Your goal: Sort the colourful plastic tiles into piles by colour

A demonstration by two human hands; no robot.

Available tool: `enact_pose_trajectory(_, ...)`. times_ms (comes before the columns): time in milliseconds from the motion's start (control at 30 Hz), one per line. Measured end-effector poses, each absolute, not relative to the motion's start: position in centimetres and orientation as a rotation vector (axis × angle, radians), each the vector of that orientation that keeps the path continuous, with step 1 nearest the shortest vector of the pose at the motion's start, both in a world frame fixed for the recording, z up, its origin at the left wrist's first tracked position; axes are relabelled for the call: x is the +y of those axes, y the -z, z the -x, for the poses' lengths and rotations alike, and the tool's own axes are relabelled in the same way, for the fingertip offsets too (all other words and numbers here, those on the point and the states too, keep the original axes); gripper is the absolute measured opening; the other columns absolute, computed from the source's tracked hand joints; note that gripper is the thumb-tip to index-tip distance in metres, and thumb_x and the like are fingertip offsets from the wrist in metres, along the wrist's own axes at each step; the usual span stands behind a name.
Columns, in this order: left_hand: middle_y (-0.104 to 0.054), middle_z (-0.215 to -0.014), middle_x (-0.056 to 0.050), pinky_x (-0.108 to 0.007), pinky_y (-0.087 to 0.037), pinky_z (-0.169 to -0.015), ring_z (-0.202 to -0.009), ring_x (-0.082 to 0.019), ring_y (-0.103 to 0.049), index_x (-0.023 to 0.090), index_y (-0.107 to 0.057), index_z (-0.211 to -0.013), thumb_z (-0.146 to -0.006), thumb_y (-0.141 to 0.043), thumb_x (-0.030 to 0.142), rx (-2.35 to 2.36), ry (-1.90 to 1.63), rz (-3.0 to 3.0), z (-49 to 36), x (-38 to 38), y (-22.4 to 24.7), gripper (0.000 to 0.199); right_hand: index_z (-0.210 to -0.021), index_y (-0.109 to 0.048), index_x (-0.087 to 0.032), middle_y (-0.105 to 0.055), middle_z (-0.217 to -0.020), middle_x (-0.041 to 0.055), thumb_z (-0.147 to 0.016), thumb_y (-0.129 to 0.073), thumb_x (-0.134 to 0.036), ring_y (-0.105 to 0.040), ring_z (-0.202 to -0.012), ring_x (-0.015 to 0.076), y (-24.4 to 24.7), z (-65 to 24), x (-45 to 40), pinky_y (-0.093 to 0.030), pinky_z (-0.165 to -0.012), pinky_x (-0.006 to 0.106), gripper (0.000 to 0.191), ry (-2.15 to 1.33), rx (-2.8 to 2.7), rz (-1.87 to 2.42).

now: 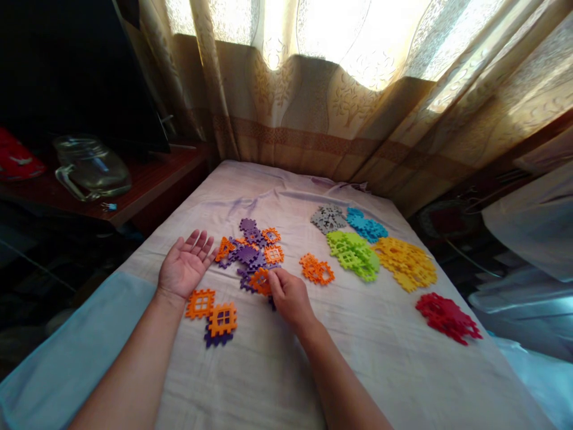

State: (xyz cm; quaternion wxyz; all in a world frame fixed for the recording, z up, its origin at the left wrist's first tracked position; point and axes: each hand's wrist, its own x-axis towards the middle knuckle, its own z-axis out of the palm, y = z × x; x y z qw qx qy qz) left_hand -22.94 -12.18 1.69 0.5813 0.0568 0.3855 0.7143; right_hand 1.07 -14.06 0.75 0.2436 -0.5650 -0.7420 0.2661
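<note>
My right hand (289, 297) pinches an orange piece (260, 280) at the near edge of a mixed heap of purple pieces (248, 254) and orange ones. Palm up, my left hand (187, 266) lies with its fingers apart, left of the heap and beside an orange triangular piece (224, 248). Nearer to me are an orange window piece (200, 303) and another orange square (222, 319), which rests on a purple piece (218, 340). A small group of orange pieces (317, 269) sits right of my right hand.
On the bed sheet (268, 382), to the right, are grey (329, 218), blue (366, 226), green (353, 255), yellow (406, 263) and red (447, 318) piles. A glass jug (93, 167) stands on the wooden table (147, 191) at left. Curtains (304, 113) hang behind.
</note>
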Motion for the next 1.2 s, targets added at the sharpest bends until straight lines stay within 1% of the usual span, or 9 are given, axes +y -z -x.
enact_pose_trajectory(133,-0.071,-0.106,-0.007,-0.042,-0.051,-0.093,-0.105,-0.02,-0.066,0.019,-0.067,-0.095,-0.096,-0.039,0.032,0.889,-1.673,-0.139,23.0,-12.2,-1.5,0.031,-0.076,-0.061,-0.021,-0.063,-0.065,0.0002,-0.096,-0.033,-0.044,-0.06,-0.062,0.0144,-0.9,-3.3,-12.8,-0.041,-0.061,0.023,0.042,-0.764,-1.767,1.49)
enact_pose_trajectory(300,-0.071,-0.106,-0.006,-0.042,-0.051,-0.093,-0.104,-0.02,-0.066,0.019,-0.067,-0.095,-0.097,-0.038,0.031,0.885,-1.671,-0.144,23.1,-12.1,-1.5,0.032,-0.095,-0.067,-0.022,-0.072,-0.094,0.0074,-0.095,-0.042,-0.034,-0.066,-0.088,0.0216,-1.9,-8.3,-11.2,-0.047,-0.081,0.032,0.028,-0.351,-1.763,1.716)
enact_pose_trajectory(367,-0.071,-0.106,-0.006,-0.042,-0.05,-0.093,-0.104,-0.019,-0.066,0.02,-0.067,-0.096,-0.096,-0.038,0.031,0.891,-1.665,-0.147,23.1,-12.1,-1.5,0.031,-0.094,-0.067,-0.026,-0.071,-0.099,0.0077,-0.092,-0.046,-0.029,-0.066,-0.092,0.0236,-1.7,-9.9,-10.8,-0.048,-0.083,0.036,0.021,-0.239,-1.797,1.814)
enact_pose_trajectory(500,-0.07,-0.108,-0.007,-0.043,-0.05,-0.094,-0.105,-0.02,-0.065,0.02,-0.067,-0.096,-0.094,-0.044,0.032,0.892,-1.666,-0.167,23.1,-12.2,-1.4,0.026,-0.085,-0.065,-0.032,-0.071,-0.098,0.0054,-0.087,-0.056,-0.023,-0.066,-0.092,0.0265,-0.7,-10.9,-10.6,-0.051,-0.08,0.04,0.013,-0.147,-1.897,1.887)
enact_pose_trajectory(733,-0.071,-0.106,-0.007,-0.042,-0.05,-0.093,-0.106,-0.02,-0.065,0.019,-0.067,-0.094,-0.095,-0.042,0.031,0.842,-1.664,-0.155,23.2,-12.2,-1.2,0.028,-0.081,-0.066,-0.031,-0.07,-0.095,0.0079,-0.085,-0.06,-0.025,-0.063,-0.097,0.0294,-1.6,-9.3,-11.6,-0.049,-0.088,0.044,0.01,-0.057,-2.012,1.815)
enact_pose_trajectory(867,-0.071,-0.106,-0.007,-0.042,-0.049,-0.095,-0.106,-0.02,-0.065,0.02,-0.067,-0.094,-0.094,-0.045,0.032,0.809,-1.658,-0.175,23.3,-12.2,-1.1,0.025,-0.087,-0.068,-0.027,-0.071,-0.097,0.0068,-0.089,-0.055,-0.028,-0.063,-0.097,0.0239,-1.9,-5.6,-14.8,-0.048,-0.09,0.037,0.013,-0.215,-2.103,1.527)
enact_pose_trajectory(933,-0.071,-0.107,-0.007,-0.043,-0.048,-0.096,-0.107,-0.02,-0.064,0.02,-0.066,-0.093,-0.092,-0.048,0.032,0.793,-1.657,-0.194,23.4,-12.2,-0.9,0.022,-0.097,-0.069,-0.025,-0.071,-0.103,0.0063,-0.088,-0.06,-0.032,-0.063,-0.1,0.0215,-1.5,-3.2,-16.7,-0.047,-0.092,0.035,0.014,-0.375,-2.21,1.325)
enact_pose_trajectory(1100,-0.07,-0.109,-0.007,-0.043,-0.047,-0.097,-0.107,-0.02,-0.064,0.02,-0.066,-0.095,-0.09,-0.05,0.032,0.769,-1.661,-0.209,23.6,-12.2,-0.5,0.021,-0.124,-0.06,-0.023,-0.057,-0.134,0.013,-0.071,-0.077,-0.047,-0.051,-0.123,0.0267,0.1,1.7,-19.6,-0.039,-0.102,0.043,0.06,-0.469,-2.442,1.028)
enact_pose_trajectory(1200,-0.07,-0.108,-0.007,-0.043,-0.047,-0.097,-0.106,-0.019,-0.064,0.02,-0.066,-0.094,-0.091,-0.05,0.032,0.756,-1.665,-0.201,23.6,-12.2,-0.4,0.021,-0.122,-0.06,-0.025,-0.06,-0.131,0.0101,-0.076,-0.074,-0.043,-0.051,-0.121,0.0255,0.4,3.0,-19.6,-0.038,-0.101,0.042,0.051,-0.445,-2.484,1.057)
